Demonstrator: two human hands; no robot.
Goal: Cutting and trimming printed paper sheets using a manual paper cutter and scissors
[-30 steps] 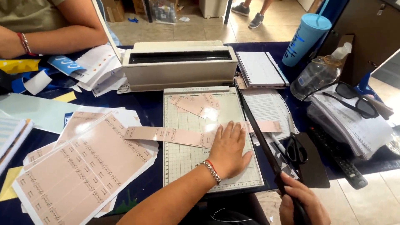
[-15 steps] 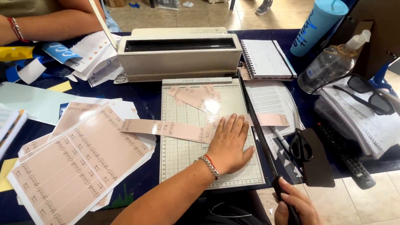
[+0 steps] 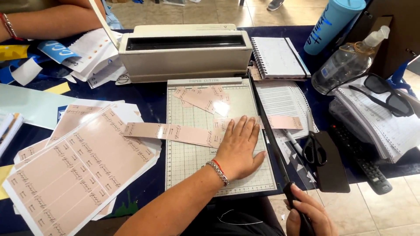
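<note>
My left hand (image 3: 238, 148) lies flat and open, fingers spread, pressing one long pink printed strip (image 3: 175, 132) onto the gridded bed of the paper cutter (image 3: 192, 166); my right hand (image 3: 308, 216), at five o'clock from it, is closed around the black handle of the cutter's blade arm (image 3: 269, 131), which lies low along the bed's right edge. The strip runs from nine o'clock of my left hand, under my palm, and its cut end (image 3: 284, 122) shows past the blade at two o'clock, so the strip crosses the cutting edge just beside my fingertips. At twelve o'clock on the bed sits a small heap of cut pink pieces (image 3: 203, 97), several, overlapping too much to count. At eight o'clock off the bed lies a stack of pink printed sheets (image 3: 74, 170), at least three. One binding machine (image 3: 186, 50) stands against the cutter's top edge. To the right I count one spiral notebook (image 3: 276, 57), one pair of scissors (image 3: 314, 150), one clear bottle (image 3: 345, 65), one blue tumbler (image 3: 333, 24) and one pair of sunglasses (image 3: 385, 96). The lower grid below my wrist is bare; the right side is crowded close to the blade. Another person's forearm (image 3: 48, 19) rests at ten o'clock, well apart.
</note>
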